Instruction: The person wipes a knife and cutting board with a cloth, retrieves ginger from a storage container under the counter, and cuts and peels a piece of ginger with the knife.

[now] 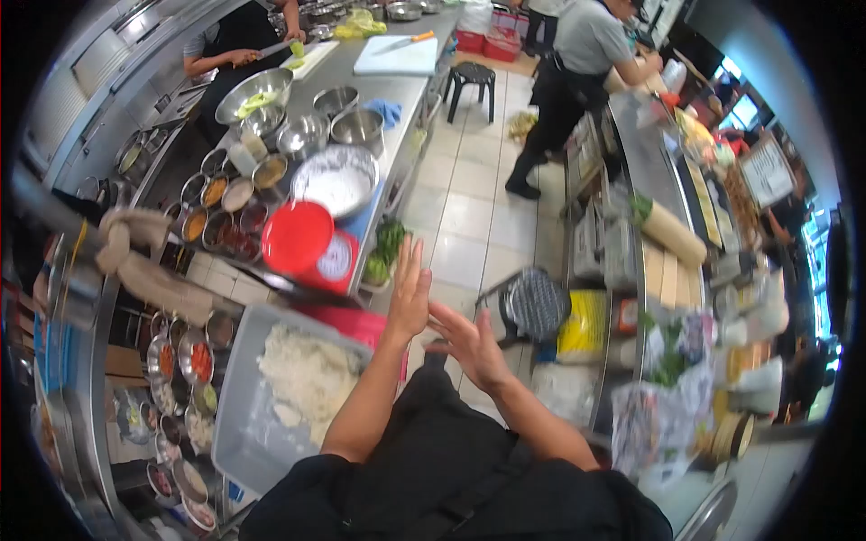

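My left hand [410,293] is raised in front of me with its fingers stretched out and nothing in it. My right hand [474,350] is also empty and open, its fingertips reaching to the heel of my left palm; whether they touch is hard to tell. Below and left of my left hand stands a grey plastic bin [233,397] with a white, lumpy, crumbly mass [311,374] in it. Ahead and to the left is a red kitchen scale [338,260] with a round red pan [298,236].
Metal bowls [356,126] and a bowl of white powder [336,183] crowd the left counter. A co-worker [244,45] cuts greens there with a knife. Another person [577,72] stands at the right counter. A black stool [471,86] and a dark ridged-top stool [534,302] stand on the tiled floor.
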Demonstrator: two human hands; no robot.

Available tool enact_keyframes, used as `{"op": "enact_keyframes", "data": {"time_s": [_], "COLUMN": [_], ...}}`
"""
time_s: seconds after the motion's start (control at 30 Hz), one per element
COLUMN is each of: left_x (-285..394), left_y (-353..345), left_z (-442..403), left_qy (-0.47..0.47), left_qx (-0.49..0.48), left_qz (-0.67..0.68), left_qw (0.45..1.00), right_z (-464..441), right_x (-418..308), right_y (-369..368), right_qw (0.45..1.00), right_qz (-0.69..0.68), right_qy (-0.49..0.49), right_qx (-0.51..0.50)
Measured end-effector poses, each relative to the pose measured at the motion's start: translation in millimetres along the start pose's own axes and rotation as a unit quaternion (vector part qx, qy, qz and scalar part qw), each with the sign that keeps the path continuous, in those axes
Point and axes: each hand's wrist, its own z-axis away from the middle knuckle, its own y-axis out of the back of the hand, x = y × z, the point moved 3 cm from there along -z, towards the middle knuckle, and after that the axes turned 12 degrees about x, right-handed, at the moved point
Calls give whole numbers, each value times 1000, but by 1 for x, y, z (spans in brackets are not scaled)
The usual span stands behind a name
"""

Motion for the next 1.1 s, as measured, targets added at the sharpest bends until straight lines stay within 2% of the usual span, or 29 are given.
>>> {"op": "enact_keyframes", "data": {"time_s": [0.07,0.1,0.2,0.27,0.33,0.43,0.5,0.53,0.6,0.63,0.67,0.77,0.87,0.97,1.1], "left_x": [-54,-71,-72,-92,-117,-184,-185,-200,-223,-257,-290,-292,-343,-394,-376], "left_y": [-17,-86,-107,-139,-156,-174,-167,-169,-172,-179,-184,-185,-173,-170,-203], "left_z": [-11,-39,-164,-226,-305,-447,-527,-551,-600,-614,-623,-650,-688,-724,-764], "left_qy": [131,206,136,145,156,186,298,321,365,400,432,425,372,277,179], "left_qx": [-14,-59,-70,3,92,234,219,212,195,195,191,201,309,387,377], "left_qz": [-81,-41,-44,-20,-18,-99,-116,-194,-339,-373,-409,-465,-420,-341,-239], "left_qw": [988,976,987,989,983,949,922,902,845,814,781,750,768,811,877], "right_z": [-7,-47,-110,-128,-151,-192,-230,-253,-309,-343,-382,-502,-623,-742,-875], "right_x": [6,-44,-79,-101,-126,-132,-140,-144,-138,-146,-181,-254,-304,-344,-367], "right_y": [52,110,160,210,248,324,351,362,403,422,403,389,392,374,323], "right_qw": [996,969,931,879,774,725,748,758,729,710,704,697,713,755,749], "right_qz": [24,77,238,390,546,584,545,524,602,640,666,680,665,629,655], "right_qy": [-62,-177,-118,-65,-26,-29,-93,-124,-99,-82,-96,-22,21,61,67], "right_qx": [55,152,251,268,321,364,369,369,310,280,226,227,220,177,74]}}
